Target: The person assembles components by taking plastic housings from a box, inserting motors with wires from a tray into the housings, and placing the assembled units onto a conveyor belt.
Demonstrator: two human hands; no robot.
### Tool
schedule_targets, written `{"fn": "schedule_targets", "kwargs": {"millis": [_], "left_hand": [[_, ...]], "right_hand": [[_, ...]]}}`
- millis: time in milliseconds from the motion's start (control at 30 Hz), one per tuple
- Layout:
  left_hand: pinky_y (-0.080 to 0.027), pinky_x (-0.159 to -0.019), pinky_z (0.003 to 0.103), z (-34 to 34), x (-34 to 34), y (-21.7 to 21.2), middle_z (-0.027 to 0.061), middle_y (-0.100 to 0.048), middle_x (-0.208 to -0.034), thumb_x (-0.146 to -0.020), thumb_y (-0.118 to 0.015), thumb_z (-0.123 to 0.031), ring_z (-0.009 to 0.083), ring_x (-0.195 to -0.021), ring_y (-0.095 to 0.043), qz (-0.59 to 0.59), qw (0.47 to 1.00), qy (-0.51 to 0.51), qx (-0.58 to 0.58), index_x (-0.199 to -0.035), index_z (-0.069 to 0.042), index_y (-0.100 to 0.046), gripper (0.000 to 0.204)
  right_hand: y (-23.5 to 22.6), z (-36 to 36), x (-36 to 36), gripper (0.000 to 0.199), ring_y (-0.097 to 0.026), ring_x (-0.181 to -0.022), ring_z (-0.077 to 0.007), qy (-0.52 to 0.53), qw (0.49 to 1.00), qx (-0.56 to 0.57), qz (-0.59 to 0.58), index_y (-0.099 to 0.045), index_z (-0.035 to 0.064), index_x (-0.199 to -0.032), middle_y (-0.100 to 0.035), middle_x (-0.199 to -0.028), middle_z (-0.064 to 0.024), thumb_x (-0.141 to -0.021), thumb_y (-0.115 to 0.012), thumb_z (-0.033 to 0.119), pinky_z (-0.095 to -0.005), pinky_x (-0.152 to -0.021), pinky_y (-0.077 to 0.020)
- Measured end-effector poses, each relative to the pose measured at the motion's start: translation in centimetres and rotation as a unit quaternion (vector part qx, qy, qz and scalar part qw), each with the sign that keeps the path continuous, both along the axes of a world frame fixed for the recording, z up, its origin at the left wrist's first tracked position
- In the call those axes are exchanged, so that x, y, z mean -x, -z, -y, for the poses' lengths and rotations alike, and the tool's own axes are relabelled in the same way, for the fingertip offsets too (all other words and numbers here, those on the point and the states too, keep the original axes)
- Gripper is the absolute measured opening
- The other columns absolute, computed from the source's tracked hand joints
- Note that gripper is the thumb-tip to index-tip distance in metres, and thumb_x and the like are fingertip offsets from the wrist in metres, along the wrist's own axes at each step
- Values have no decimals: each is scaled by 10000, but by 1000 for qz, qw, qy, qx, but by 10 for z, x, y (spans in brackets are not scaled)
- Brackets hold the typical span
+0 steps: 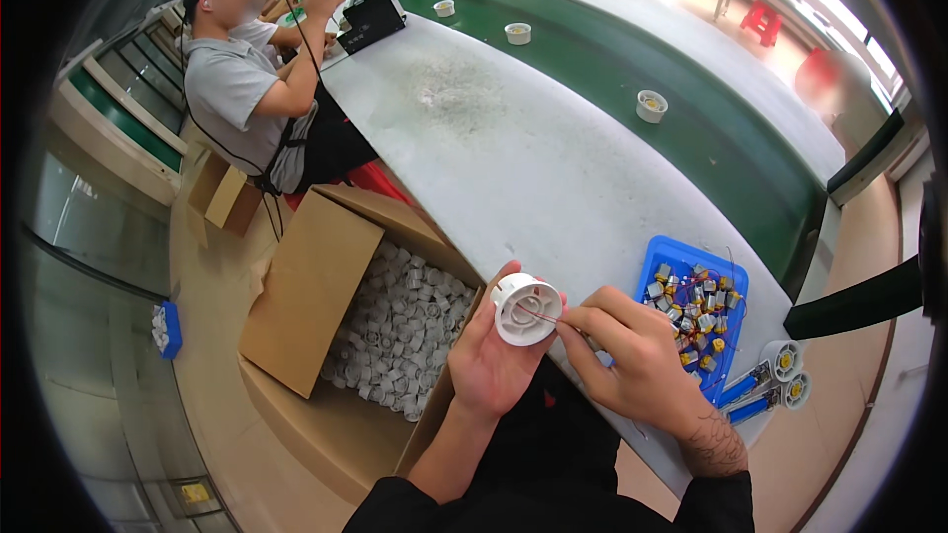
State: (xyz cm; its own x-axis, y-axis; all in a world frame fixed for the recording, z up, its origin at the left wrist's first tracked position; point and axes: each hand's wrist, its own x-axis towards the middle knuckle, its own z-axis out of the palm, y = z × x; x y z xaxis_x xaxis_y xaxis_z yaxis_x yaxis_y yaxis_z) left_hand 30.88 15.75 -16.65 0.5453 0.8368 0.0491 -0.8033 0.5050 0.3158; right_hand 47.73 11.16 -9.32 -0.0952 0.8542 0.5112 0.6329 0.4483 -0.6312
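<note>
My left hand (491, 367) holds a round white plastic housing (526, 310), fingers wrapped about its side, with its ribbed open face turned up. Thin reddish wires (541, 316) run out of the middle of that face. At the housing's right rim, my right hand (624, 347) pinches these wires between thumb and forefinger. Whatever the wires join inside the housing is too small to make out. Just beyond my right hand lies a blue tray (647, 271) of small metal motors (706, 306) with yellowish ends and thin wires.
A cardboard box (296, 286) full of small white plastic parts (395, 326) stands left of my hands. Round units with blue cylinders (748, 409) lie by the tray. White round parts (652, 106) sit on the green conveyor belt (602, 84). A co-worker (237, 79) sits farther along the table (533, 158).
</note>
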Motion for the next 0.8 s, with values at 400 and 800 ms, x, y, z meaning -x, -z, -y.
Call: {"fn": "schedule_targets", "kwargs": {"millis": [400,800], "left_hand": [[-432,-1095,432,1,-5,16,161,-536,-1400,-1028,-549,-199,256,-1310,-520,-118,987,-25,-109,-1246,-92,-507,246],[-544,-952,341,1,-8,25,78,-652,-1142,-1057,-546,-213,175,-1079,-644,-179,978,-110,-14,-1136,-50,-577,184]], "right_hand": [[4,-7,-7,201,-691,-837,-246,-12,997,17,-76,-704,1,-1021,-636,-1027,-119,-827,-709,-52,-330,-723,-568],[18,-14,-10,197,-658,-936,-283,-28,999,-38,-24,-683,2,-984,-688,-1037,-115,-798,-729,-44,-367,-778,-548]]}}
